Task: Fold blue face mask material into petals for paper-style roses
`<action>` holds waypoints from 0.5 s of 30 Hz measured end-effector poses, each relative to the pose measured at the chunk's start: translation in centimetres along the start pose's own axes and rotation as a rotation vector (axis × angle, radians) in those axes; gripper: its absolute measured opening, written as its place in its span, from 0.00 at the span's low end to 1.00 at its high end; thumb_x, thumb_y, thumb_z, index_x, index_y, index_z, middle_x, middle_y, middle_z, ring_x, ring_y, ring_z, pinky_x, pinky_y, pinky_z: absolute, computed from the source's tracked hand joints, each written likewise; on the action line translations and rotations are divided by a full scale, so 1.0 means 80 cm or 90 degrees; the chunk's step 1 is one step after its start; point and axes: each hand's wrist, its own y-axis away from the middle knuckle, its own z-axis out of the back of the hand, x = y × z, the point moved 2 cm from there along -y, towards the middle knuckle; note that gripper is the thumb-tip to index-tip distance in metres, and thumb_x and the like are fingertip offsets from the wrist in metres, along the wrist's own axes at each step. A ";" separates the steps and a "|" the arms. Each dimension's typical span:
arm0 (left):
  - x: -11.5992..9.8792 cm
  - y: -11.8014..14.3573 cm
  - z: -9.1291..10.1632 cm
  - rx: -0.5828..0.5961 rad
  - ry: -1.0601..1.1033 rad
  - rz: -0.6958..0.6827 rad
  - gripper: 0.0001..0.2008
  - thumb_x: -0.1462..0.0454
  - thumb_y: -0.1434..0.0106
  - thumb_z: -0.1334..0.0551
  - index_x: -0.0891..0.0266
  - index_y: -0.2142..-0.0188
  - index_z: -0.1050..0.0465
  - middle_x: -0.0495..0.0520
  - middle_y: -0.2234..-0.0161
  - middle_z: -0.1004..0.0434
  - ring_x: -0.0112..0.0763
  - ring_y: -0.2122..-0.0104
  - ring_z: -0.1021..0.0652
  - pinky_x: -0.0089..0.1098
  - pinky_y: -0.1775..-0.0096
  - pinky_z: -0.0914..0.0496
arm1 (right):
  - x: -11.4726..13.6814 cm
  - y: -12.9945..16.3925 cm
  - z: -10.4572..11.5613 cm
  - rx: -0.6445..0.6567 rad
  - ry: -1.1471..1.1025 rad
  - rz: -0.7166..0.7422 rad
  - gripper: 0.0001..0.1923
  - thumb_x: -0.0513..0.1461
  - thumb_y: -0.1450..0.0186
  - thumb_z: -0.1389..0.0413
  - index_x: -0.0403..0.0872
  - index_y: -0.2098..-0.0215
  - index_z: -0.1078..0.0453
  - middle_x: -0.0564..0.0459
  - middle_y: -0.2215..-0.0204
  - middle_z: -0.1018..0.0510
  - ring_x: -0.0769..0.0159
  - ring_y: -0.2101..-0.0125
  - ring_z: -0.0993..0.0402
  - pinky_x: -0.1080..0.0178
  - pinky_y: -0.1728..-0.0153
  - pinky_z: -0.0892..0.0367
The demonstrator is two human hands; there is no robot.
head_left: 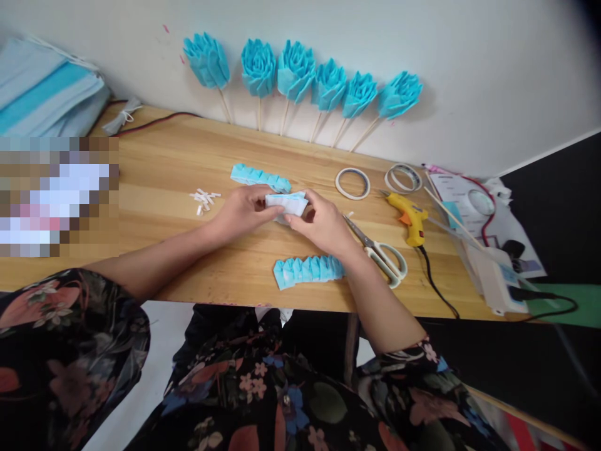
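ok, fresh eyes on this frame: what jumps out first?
Six blue paper flowers on sticks, leaning in a row against the white wall behind the wooden table. At the table's centre the left hand and right hand together hold a folded light-blue piece, with pleated blue strips lying before and behind them. To the right lie scissors and a yellow glue gun.
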 end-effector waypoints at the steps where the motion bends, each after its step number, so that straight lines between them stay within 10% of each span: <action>1: 0.001 0.000 -0.001 -0.003 0.039 0.005 0.09 0.59 0.37 0.37 0.62 0.68 0.25 0.52 0.67 0.22 0.30 0.67 0.24 0.31 0.62 0.30 | -0.002 -0.001 -0.001 -0.003 -0.008 -0.007 0.10 0.40 0.42 0.38 0.50 0.62 0.31 0.53 0.67 0.22 0.63 0.66 0.27 0.60 0.63 0.33; 7: 0.007 -0.005 -0.003 -0.016 0.140 0.013 0.10 0.57 0.39 0.34 0.62 0.64 0.24 0.53 0.63 0.20 0.31 0.63 0.22 0.32 0.58 0.28 | -0.006 0.000 0.005 -0.076 -0.060 0.033 0.05 0.41 0.38 0.42 0.50 0.65 0.33 0.54 0.66 0.22 0.64 0.65 0.28 0.59 0.59 0.32; 15: 0.001 -0.006 0.004 0.001 -0.078 -0.067 0.09 0.64 0.38 0.37 0.61 0.58 0.23 0.54 0.60 0.21 0.33 0.59 0.23 0.33 0.55 0.31 | -0.001 0.002 0.008 -0.028 0.097 0.104 0.08 0.34 0.39 0.45 0.51 0.61 0.30 0.52 0.61 0.20 0.60 0.59 0.27 0.57 0.54 0.34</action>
